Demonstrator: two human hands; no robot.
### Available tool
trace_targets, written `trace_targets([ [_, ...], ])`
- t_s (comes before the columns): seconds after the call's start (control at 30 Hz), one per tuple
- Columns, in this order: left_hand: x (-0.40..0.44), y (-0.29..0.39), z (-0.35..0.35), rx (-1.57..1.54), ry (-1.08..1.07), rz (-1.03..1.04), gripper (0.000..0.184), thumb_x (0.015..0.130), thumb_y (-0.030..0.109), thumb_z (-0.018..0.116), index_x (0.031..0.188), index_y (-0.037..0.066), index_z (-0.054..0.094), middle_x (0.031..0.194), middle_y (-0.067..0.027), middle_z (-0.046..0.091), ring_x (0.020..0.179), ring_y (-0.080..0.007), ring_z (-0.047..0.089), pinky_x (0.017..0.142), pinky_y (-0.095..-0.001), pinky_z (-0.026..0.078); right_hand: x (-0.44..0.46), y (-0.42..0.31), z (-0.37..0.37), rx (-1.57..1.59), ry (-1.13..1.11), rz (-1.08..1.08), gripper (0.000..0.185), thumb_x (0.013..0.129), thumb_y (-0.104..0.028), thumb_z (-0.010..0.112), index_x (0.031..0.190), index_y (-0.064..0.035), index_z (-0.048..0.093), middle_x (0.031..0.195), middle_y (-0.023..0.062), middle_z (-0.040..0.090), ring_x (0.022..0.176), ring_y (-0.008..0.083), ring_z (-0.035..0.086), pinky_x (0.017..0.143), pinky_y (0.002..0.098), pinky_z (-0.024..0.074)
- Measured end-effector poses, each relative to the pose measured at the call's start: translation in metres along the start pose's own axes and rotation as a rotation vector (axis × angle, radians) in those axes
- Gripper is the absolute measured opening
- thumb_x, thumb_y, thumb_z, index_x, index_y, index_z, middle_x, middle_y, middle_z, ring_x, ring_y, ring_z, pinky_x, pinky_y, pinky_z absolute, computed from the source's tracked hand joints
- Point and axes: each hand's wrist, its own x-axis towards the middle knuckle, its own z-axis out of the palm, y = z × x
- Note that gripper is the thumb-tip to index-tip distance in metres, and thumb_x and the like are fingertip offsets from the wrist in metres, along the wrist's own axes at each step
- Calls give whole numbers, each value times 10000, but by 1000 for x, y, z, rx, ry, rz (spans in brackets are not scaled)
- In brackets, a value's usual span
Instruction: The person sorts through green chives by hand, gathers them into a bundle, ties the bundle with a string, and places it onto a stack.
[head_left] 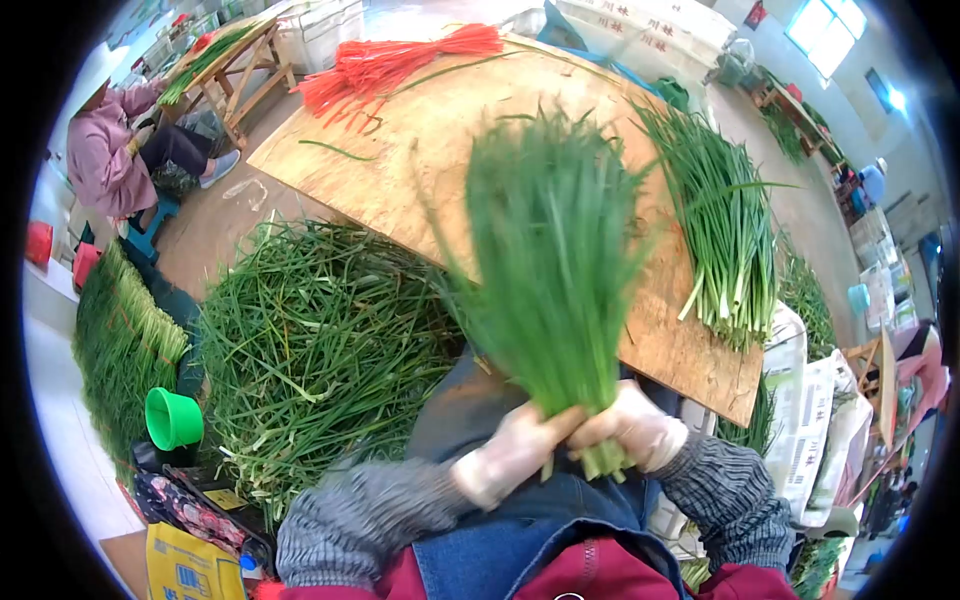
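Observation:
A large bunch of garlic chives [555, 250] stands upright in front of me, leaves fanned upward and slightly blurred. My left hand [515, 445], in a pale glove, is closed around the lower stems from the left. From the right, my gloved right hand [630, 425] grips the same stems, and the two hands meet there. Cut stem ends poke out below them. Behind the bunch lies the wooden table [400, 190]. On its right side rests another pile of chives [725, 220], with the white ends toward me.
Red ties [390, 70] lie at the table's far edge. Loose green leaves [320, 350] are heaped to my left, beside a green bucket [173, 418]. White crates [800, 440] stand at right. A seated person [115, 150] is at far left.

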Motion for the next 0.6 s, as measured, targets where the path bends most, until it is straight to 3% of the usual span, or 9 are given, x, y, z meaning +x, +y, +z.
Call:
trace_targets([
  [0.03,-23,7,-12,200,62,-31,314,898,212,530,1138,11,559,1056,-75,600,937,-136,542,835,-270,432,1,-2,14,-46,-92,49,261,620,33,652,877,51,609,723,127,630,584,181,614,524,283,513],
  [0.07,-41,3,-21,126,89,-26,298,891,180,529,1126,-1,560,1053,-80,602,941,-150,546,836,-273,432,3,-8,28,-93,-182,89,247,614,16,672,852,42,612,709,115,626,571,166,601,497,275,491],
  [0.13,-74,3,-36,351,228,67,289,883,155,521,1099,-35,549,1052,-99,596,930,-166,552,823,-290,440,14,-11,50,-162,-335,39,267,616,1,663,872,40,600,708,90,620,554,137,574,493,266,476],
  [0.3,-121,18,-32,387,604,460,438,871,280,570,1145,-53,500,1099,-129,564,978,-224,535,880,-343,404,18,-35,98,-152,-654,-432,446,597,-14,612,1029,53,523,809,99,619,695,143,564,597,270,480],
  [0.37,-122,35,-31,452,660,593,573,859,393,579,1190,-61,465,1157,-138,531,1045,-225,502,924,-354,371,14,-51,105,-97,-657,-488,452,597,-7,610,1036,50,523,805,93,617,686,139,557,595,271,477],
  [0.47,-113,78,-35,806,637,785,438,868,280,587,1178,-15,491,1186,-170,509,1080,-287,495,945,-395,363,-2,-87,103,-65,-614,-641,431,591,-2,619,1011,47,534,780,78,614,683,121,548,580,256,468],
  [0.5,-108,96,-31,913,600,788,406,867,273,586,1141,-17,513,1172,-178,516,1048,-289,514,904,-389,389,-16,-106,95,-78,-592,-430,399,592,-5,630,980,46,550,758,64,611,665,106,541,571,247,459],
  [0.53,-103,115,-27,1019,563,790,376,866,267,585,1104,-20,535,1159,-186,522,1017,-290,532,863,-382,415,-16,-109,93,-50,-526,-527,354,592,13,641,939,44,577,738,67,616,635,116,560,551,251,460],
  [0.6,-85,143,-24,1064,467,689,323,868,257,576,1027,-23,568,1092,-192,551,931,-280,568,770,-364,453,-11,-121,82,-88,-418,-334,342,582,16,672,916,35,600,739,88,624,613,139,584,533,257,465],
])
